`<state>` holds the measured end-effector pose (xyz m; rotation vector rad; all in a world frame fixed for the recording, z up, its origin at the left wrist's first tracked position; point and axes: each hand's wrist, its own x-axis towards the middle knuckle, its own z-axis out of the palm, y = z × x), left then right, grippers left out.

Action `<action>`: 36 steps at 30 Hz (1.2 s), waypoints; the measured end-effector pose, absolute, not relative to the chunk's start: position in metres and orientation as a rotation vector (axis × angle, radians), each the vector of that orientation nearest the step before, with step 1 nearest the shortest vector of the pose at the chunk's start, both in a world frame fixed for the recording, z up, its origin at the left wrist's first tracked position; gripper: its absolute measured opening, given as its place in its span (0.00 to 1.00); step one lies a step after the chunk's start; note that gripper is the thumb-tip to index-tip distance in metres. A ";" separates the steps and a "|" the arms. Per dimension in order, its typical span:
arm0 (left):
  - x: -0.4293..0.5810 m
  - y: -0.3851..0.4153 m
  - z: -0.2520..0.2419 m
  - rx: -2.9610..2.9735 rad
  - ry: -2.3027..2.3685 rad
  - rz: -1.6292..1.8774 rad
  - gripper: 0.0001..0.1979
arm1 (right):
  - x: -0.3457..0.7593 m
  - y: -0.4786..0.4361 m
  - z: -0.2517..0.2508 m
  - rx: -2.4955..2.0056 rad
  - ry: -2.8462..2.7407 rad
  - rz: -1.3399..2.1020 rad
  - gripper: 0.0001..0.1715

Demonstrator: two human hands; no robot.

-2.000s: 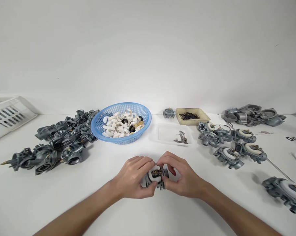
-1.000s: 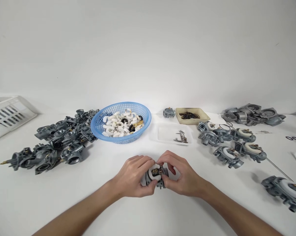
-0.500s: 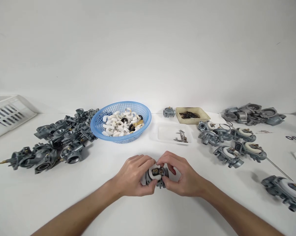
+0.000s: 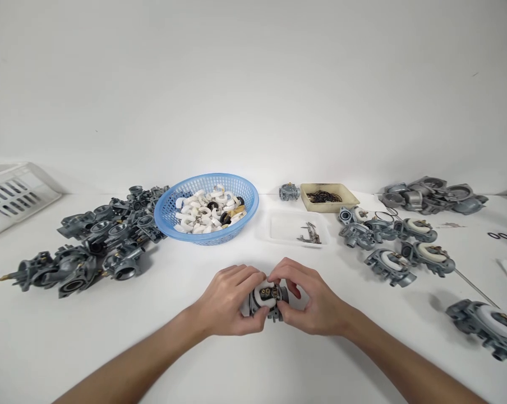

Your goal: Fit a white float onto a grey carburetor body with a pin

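A white wall (image 4: 253, 84) rises behind my white table (image 4: 253, 370). Between my hands is a grey carburetor body (image 4: 284, 295), a white float (image 4: 262, 302) on its upward face. My left hand (image 4: 230, 303) grips it from the left; my right hand (image 4: 308, 300) pinches its other side with thumb and fingertips. Beyond them sit a blue basket (image 4: 207, 238) of floats and a clear tray (image 4: 282, 227).

Held carb (image 4: 268, 296) partly hidden, crate (image 4: 24, 193) cut off @ L edge.
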<state>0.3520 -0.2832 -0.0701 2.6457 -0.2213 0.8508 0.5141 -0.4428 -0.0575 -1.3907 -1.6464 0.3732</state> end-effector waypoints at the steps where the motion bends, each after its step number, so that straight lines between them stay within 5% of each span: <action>1: 0.352 -0.283 -0.070 2.644 -0.216 0.844 0.13 | 0.514 -0.443 -0.058 -1.392 -1.646 0.378 0.26; 36: 0.352 -0.282 -0.069 2.639 -0.213 0.820 0.13 | 0.514 -0.442 -0.058 -1.406 -1.625 0.367 0.23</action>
